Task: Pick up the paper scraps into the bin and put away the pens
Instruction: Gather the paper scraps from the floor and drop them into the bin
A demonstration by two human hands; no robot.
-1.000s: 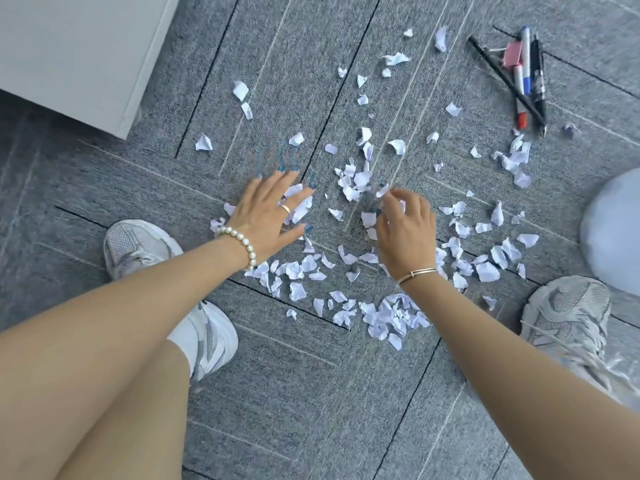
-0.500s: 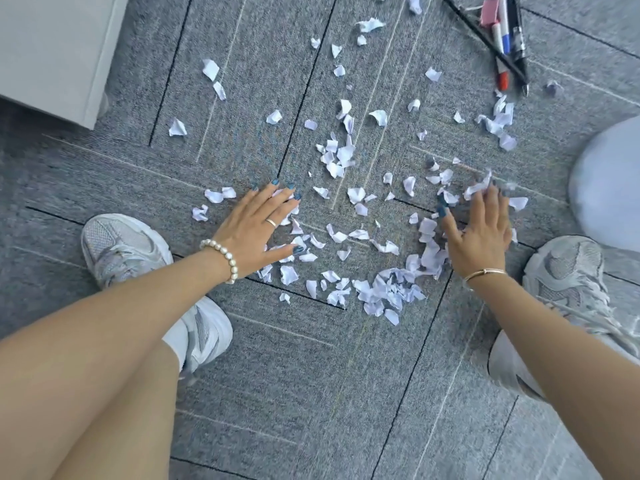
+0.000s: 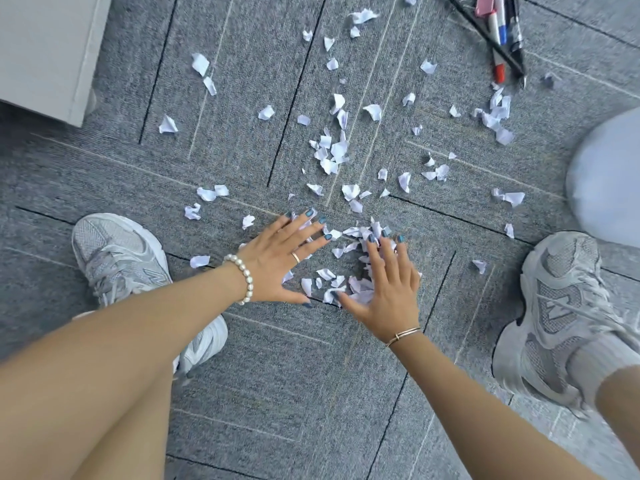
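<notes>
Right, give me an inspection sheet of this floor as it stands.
Surface: grey carpet tiles, dark seams.
Job's things: paper scraps scattered widely; a denser heap between the hands; pens lying together at top right, untouched. Bin: nothing seen for certain.
Clutter: pink item beside the pens.
Hands: left hand and right hand flat, fingers straight, on scraps.
Cables: nothing seen.
Surroundings: white cabinet corner, two grey sneakers, pale round object at the right edge.
</notes>
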